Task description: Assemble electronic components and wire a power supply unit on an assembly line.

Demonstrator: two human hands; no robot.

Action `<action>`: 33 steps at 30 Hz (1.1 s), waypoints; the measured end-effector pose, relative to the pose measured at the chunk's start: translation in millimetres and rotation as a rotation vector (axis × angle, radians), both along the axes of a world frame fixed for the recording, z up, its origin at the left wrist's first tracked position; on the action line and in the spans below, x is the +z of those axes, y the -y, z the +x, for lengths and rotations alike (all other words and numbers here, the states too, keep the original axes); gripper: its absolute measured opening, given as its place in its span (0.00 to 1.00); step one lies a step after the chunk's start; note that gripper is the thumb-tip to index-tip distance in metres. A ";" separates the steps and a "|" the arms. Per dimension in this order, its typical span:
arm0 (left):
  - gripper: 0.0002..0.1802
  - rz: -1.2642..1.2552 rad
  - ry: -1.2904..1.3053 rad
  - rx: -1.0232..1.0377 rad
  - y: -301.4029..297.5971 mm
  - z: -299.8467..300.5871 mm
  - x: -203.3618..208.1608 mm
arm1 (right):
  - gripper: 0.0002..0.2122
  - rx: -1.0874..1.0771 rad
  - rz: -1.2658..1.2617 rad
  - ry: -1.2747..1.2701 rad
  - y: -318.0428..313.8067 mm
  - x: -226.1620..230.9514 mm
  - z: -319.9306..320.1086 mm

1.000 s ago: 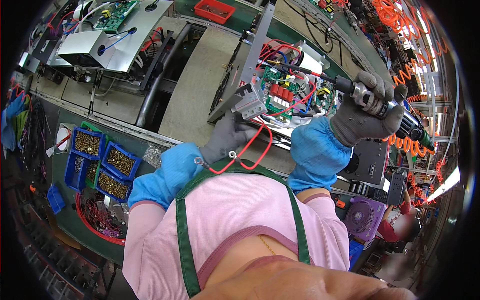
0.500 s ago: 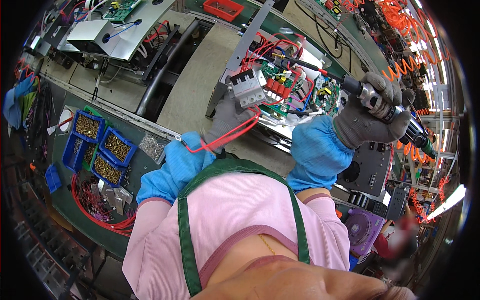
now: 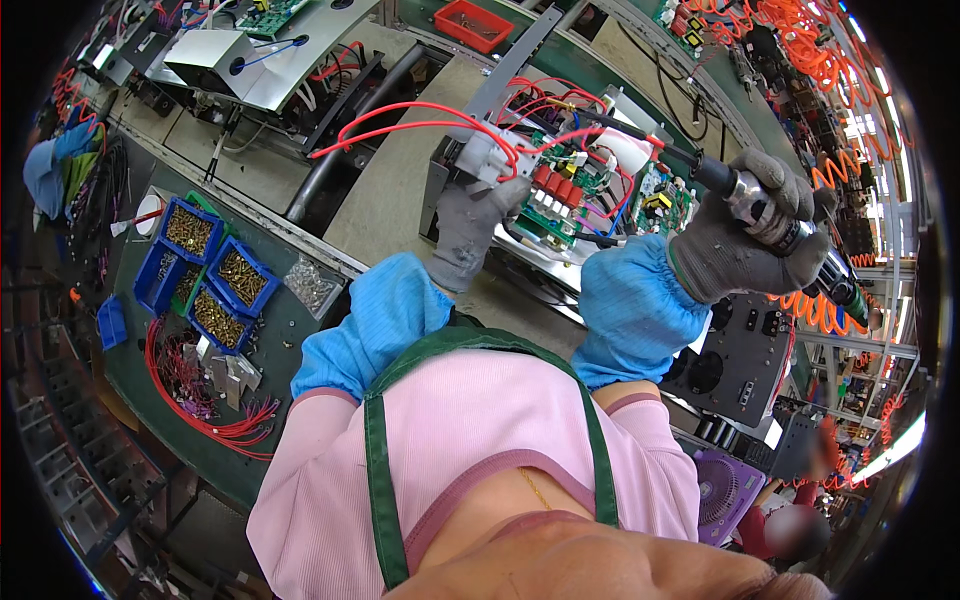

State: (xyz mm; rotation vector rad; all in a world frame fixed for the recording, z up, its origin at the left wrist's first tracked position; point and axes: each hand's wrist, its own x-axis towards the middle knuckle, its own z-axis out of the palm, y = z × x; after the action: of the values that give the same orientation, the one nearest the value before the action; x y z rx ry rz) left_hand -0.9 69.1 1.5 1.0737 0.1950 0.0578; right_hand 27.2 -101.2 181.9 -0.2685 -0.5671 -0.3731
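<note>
My left hand point(image 3: 468, 232), in a grey glove, grips the lower side of a pale grey circuit breaker block point(image 3: 483, 158) beside the metal bracket; part of its fingers is hidden. Long red wires point(image 3: 400, 112) loop from the block out to the left. My right hand point(image 3: 745, 235), also gloved, is wrapped around a power screwdriver point(image 3: 762, 215). The driver's long shaft points left over an open unit, where a green circuit board point(image 3: 570, 200) carries red and yellow components and a tangle of wires.
Blue bins point(image 3: 240, 280) of brass screws and a bundle of red wires point(image 3: 215, 425) lie on the green bench at left. A red tray point(image 3: 473, 25) stands at the back. Orange coiled hoses point(image 3: 790, 60) hang at right, above a purple fan point(image 3: 725, 490).
The red wires have swung from below the breaker to its upper left. My left hand and the breaker have turned. My right hand still holds the screwdriver in much the same pose.
</note>
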 end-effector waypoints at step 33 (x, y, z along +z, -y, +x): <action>0.48 -1.494 -0.065 -0.430 -40.0 -8.1 -34.9 | 0.11 0.209 -0.110 -0.281 -128.4 -66.1 132.3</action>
State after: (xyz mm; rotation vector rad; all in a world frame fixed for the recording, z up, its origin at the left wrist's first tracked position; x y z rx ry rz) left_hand -9.1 109.1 -33.4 -0.3928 0.0214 -0.4535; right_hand 159.5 27.1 115.8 -0.3576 -0.3348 -0.0981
